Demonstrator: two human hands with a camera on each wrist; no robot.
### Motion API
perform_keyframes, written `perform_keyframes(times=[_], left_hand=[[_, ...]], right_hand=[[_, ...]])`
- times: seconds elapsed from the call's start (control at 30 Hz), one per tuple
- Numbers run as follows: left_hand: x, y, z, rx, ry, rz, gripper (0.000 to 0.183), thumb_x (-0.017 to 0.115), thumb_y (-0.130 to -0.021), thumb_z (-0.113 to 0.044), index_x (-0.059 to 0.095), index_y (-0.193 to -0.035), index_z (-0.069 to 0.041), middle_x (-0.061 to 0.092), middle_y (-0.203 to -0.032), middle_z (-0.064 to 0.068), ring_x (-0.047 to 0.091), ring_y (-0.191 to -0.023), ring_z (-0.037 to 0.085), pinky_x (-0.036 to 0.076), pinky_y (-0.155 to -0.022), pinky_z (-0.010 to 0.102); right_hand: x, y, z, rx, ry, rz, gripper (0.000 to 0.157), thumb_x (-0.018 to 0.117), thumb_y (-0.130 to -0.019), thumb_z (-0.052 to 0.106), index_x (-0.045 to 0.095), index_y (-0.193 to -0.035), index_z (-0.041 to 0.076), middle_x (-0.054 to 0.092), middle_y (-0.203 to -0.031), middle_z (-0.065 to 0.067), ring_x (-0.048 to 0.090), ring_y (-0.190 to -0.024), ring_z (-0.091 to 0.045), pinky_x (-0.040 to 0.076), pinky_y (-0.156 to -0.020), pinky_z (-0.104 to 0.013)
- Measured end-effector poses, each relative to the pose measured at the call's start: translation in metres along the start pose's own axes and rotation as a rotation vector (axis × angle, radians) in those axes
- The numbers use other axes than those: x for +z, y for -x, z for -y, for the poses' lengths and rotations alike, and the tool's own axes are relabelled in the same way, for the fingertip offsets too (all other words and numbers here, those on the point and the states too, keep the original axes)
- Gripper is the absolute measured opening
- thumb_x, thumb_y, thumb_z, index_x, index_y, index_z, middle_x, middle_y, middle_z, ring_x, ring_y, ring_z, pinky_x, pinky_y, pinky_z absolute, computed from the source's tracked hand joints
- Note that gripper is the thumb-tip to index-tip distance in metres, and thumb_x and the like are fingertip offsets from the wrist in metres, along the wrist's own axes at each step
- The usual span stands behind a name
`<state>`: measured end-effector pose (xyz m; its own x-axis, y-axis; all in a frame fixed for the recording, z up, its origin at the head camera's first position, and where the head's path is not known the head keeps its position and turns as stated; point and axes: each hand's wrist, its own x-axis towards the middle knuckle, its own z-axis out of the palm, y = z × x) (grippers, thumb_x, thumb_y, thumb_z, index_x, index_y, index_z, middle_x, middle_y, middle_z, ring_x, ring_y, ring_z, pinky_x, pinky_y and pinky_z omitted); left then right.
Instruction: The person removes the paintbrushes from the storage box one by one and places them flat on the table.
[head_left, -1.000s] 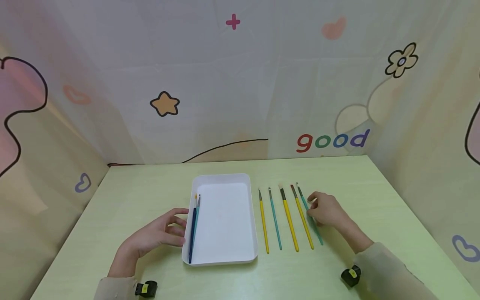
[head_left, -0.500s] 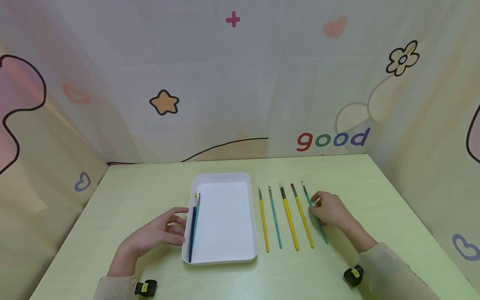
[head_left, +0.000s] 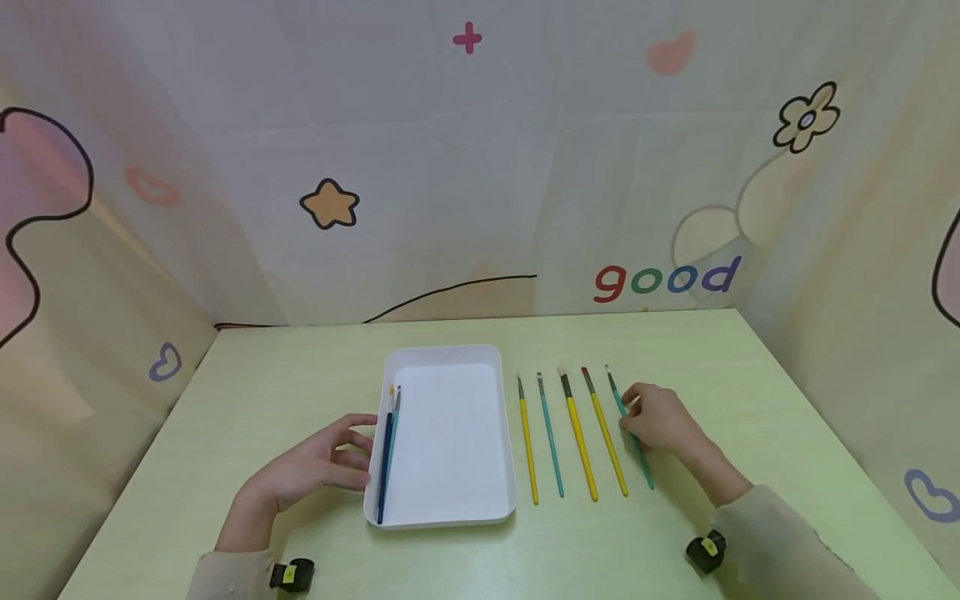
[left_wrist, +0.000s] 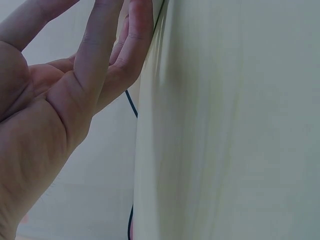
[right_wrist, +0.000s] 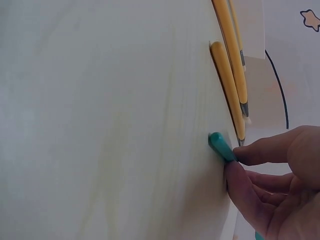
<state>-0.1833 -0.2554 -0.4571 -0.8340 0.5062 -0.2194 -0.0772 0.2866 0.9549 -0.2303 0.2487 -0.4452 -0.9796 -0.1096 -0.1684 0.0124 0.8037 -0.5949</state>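
Observation:
My right hand pinches a teal paintbrush between thumb and fingertips, at the right end of a row of brushes. In the right wrist view the brush's rounded teal handle end pokes out from the fingers, low over the tabletop. Left of it lie a yellow paintbrush with a reddish-brown tip and a thicker yellow paintbrush with a pale tip. With fingers spread and loosely bent, my left hand touches the left side of a white tray.
Inside the tray, along its left wall, a dark blue paintbrush and a teal one lie side by side. Another teal brush and a thin yellow brush lie just right of the tray. A printed curtain backs the table.
The teal brush in my right hand has shifted slightly right, away from the neighbouring yellow brush, and the right hand moved with it. My left hand and the tray stay put.

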Motion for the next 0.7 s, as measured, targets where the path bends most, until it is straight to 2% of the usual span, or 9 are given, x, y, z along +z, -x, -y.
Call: perform_keyframes(times=[0.5, 0.7], left_hand=[[-0.0004, 0.0008, -0.0033, -0.008, 0.004, -0.002, 0.082, 0.078, -0.09, -0.007, 0.03, -0.157, -0.007, 0.05, -0.132, 0.023, 0.062, -0.113, 0.034, 0.05, -0.093, 0.039], [-0.0003, 0.0016, -0.0044, -0.007, 0.017, -0.003, 0.083, 0.077, -0.09, -0.006, 0.029, -0.158, -0.006, 0.05, -0.133, 0.023, 0.061, -0.113, 0.034, 0.05, -0.093, 0.039]], right_hand=[[0.0005, -0.0002, -0.0005, 0.043, 0.014, 0.003, 0.037, 0.072, -0.094, 0.009, 0.057, -0.121, -0.011, 0.064, -0.095, -0.016, 0.059, -0.06, -0.018, 0.053, -0.057, -0.031], [-0.0024, -0.0008, 0.0025, 0.006, 0.01, -0.025, 0.038, 0.071, -0.096, 0.013, 0.056, -0.123, -0.01, 0.063, -0.091, -0.014, 0.056, -0.058, -0.018, 0.05, -0.057, -0.033]])
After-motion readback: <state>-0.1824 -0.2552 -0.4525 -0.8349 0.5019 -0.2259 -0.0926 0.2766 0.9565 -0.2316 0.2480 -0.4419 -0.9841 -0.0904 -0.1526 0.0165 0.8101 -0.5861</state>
